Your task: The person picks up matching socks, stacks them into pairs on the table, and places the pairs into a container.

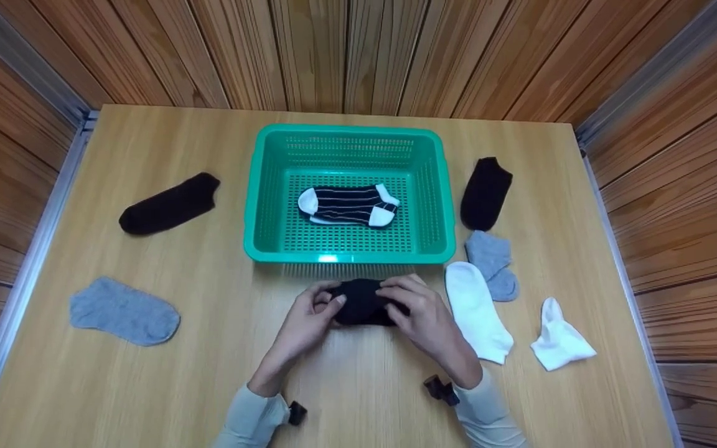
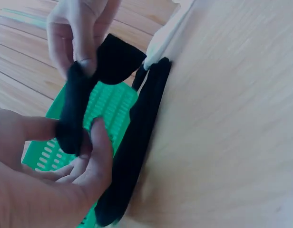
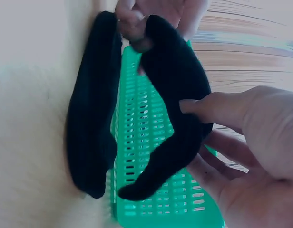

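Note:
Both hands hold one black sock [image 1: 361, 297] just in front of the green basket. My left hand [image 1: 310, 318] pinches its left end between thumb and fingers. Farther along the same sock, my right hand [image 1: 426, 317] grips it, thumb on the near side, as the right wrist view shows. A second black sock [image 3: 92, 104] lies flat on the table under the held one, touched by neither hand. Inside the green basket [image 1: 349, 257] rest black-and-white striped socks [image 1: 343, 205], stacked together.
To the left lie a black sock [image 1: 168, 204] and a grey sock [image 1: 125, 311]. At the right are another black sock [image 1: 486, 194], a folded-over grey sock [image 1: 489, 258], a flat white sock [image 1: 475, 311] and a bent white sock [image 1: 561, 339]. Wood-panelled walls [image 1: 315, 56] enclose the table.

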Demonstrator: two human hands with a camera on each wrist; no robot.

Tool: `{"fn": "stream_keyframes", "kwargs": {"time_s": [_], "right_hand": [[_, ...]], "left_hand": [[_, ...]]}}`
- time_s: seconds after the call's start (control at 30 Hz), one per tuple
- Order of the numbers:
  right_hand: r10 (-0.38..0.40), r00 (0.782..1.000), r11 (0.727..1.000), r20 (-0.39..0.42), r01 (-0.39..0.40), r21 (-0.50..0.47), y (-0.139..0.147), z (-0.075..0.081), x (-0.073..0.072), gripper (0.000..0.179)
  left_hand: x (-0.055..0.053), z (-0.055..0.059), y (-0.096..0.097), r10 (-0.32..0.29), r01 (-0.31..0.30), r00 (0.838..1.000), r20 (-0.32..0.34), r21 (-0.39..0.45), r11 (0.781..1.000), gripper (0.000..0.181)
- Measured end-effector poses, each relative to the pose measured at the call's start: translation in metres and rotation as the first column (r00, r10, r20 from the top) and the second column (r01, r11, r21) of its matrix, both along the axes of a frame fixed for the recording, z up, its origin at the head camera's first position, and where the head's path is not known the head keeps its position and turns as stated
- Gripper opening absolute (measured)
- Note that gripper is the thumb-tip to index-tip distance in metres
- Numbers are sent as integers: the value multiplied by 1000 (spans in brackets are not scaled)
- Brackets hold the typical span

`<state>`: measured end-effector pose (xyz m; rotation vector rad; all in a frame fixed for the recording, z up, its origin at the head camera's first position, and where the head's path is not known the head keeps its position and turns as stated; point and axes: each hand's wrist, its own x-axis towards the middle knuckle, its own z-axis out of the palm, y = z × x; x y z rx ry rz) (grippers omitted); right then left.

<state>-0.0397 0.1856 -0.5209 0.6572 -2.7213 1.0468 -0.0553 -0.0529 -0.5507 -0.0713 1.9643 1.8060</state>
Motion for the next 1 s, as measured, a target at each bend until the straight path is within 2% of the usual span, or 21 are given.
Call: {"fn": "stream_keyframes", "kwargs": {"time_s": [0.1,0.17,0.27,0.33,0.4,0.5,0.57,0.67,0.8,1.0], "right_hand": [[31,999,999,10,-32,44,1,-3,1,27],[54,998,994,27,-57,98,1,-5,2,28],[74,995,982,73,-85,171,2,-9,4,29],[61,993,979,100,-79,190,5,-12,4,28],[14,994,982,104,-34,187,10,-12,5,28],[-120,989,976,90,101,195,15,-12,5,26],[-216,971,959,105,190,210,17,-13,6,25],[-323,927,933,191,278,230,17,-15,7,26],[-375,873,921,310,315,228,13,-21,6,31],[-374,855,924,361,310,223,15,-27,2,23]], "left_hand": [[-1,0,-3,28,-36,996,-90,-89,995,41],[-1,-1,-5,13,-48,985,-172,-200,979,39],[0,-1,-6,-35,-76,960,-278,-380,922,39],[1,-1,-6,-53,-93,951,-303,-449,889,41],[0,0,-8,-52,-102,951,-303,-471,876,43],[-4,1,-10,-28,-114,958,-286,-470,875,44],[-7,2,-12,-18,-117,961,-277,-463,879,44],[-10,2,-14,-18,-106,966,-258,-459,882,43],[-11,0,-14,-23,-87,974,-224,-466,880,45],[-11,-2,-15,-53,-59,975,-217,-479,876,36]]}}
